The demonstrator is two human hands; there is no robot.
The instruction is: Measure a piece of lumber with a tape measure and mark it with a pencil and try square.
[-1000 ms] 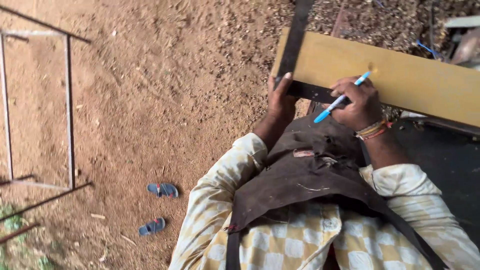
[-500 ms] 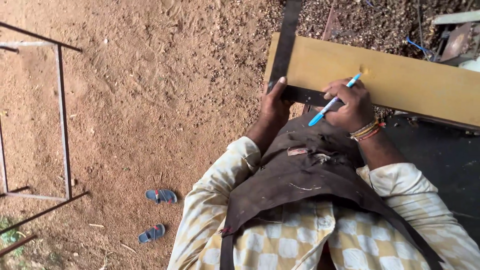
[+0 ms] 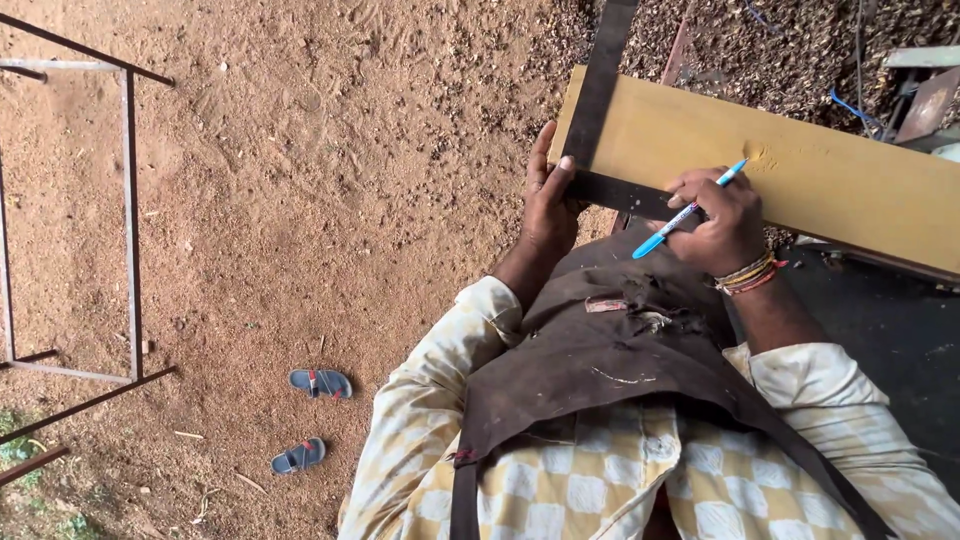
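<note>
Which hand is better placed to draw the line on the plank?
Right. The right hand holds the blue pen with its tip on the plank, while the left hand is busy pressing the dark square flat.

Both arms reach forward, hands close together

The left hand (image 3: 548, 205) lies flat, fingers (image 3: 541, 160) stretched out and thumb hooked to the side — pressing down, wrist straight. The right hand (image 3: 722, 222) is curled in a writing grip — fingers bunched tight, knuckles up, wrist banded with threads. Both forearms are bare below rolled checked sleeves, elbows bent and spread outward.
</note>
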